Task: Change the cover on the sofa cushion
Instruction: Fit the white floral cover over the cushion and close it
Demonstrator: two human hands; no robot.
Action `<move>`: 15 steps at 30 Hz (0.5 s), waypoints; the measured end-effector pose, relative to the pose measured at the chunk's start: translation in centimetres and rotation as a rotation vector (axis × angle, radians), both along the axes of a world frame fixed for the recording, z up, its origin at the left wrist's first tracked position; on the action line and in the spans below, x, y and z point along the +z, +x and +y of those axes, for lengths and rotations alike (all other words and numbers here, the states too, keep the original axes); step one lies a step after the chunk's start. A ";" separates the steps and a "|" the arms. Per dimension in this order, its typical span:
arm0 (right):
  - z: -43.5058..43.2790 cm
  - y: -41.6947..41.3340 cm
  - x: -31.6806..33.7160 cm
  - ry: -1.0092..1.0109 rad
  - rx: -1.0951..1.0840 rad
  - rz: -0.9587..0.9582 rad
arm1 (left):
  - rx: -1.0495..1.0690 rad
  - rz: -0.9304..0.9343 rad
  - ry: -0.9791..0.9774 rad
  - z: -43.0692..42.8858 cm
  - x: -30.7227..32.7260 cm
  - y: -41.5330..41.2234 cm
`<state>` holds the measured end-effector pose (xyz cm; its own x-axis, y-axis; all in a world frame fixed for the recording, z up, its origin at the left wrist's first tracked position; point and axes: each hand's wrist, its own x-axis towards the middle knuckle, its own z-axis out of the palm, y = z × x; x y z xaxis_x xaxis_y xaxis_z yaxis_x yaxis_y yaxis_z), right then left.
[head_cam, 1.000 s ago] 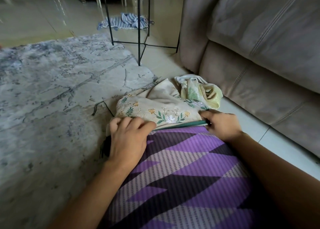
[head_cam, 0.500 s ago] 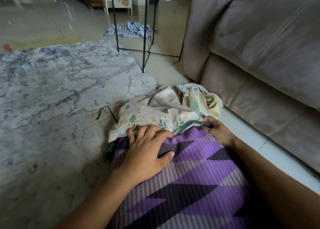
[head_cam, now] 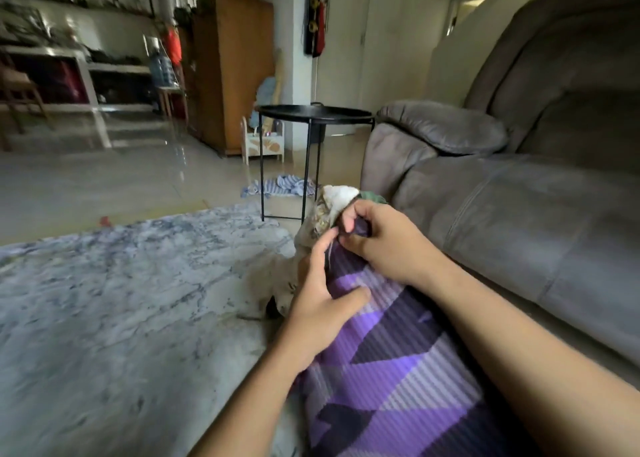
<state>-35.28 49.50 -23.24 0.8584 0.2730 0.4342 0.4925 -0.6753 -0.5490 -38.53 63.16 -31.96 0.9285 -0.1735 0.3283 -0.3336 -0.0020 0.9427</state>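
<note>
Rug beside the sofa: cushion lies under both hands.
Right hand pinches the purple cover's corner; left hand, just nearer, lies flat and relaxed on the cloth. Floral cover bunches just beyond them. Soft, light and floppy, I'd say; best gripped at the seam.

The purple cover is ribbed cloth, the cream cover soft matt cloth. The sofa looks like matt suede, the floor glossy tile, the table black metal, the cabinet wood.
</note>
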 end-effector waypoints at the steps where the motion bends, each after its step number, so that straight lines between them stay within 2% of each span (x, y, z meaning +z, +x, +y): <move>1: 0.9 -1.1 1.6 -0.013 0.041 0.014 | 0.003 -0.012 -0.027 0.3 0.9 -0.5; 4: 3.4 -4.2 3.4 -0.156 0.170 0.079 | 0.021 0.007 -0.184 1.7 2.1 -1.8; 6: 4.6 -5.5 2.0 -0.313 0.242 0.120 | 0.047 0.118 -0.346 2.6 1.7 -3.1; 8: 5.1 -6.5 -0.5 -0.371 0.321 0.221 | 0.066 0.206 -0.376 3.6 -0.6 -4.1; 12: 5.4 -9.0 -5.7 -0.149 0.519 0.570 | 0.228 0.354 -0.289 7.5 -6.7 -5.0; 14: 6.5 -10.3 -8.8 0.029 0.539 0.635 | 0.294 0.465 -0.279 10.1 -8.7 -5.2; 15: 7.4 -10.9 -10.4 0.089 0.547 0.650 | 0.328 0.510 -0.337 11.3 -8.9 -5.6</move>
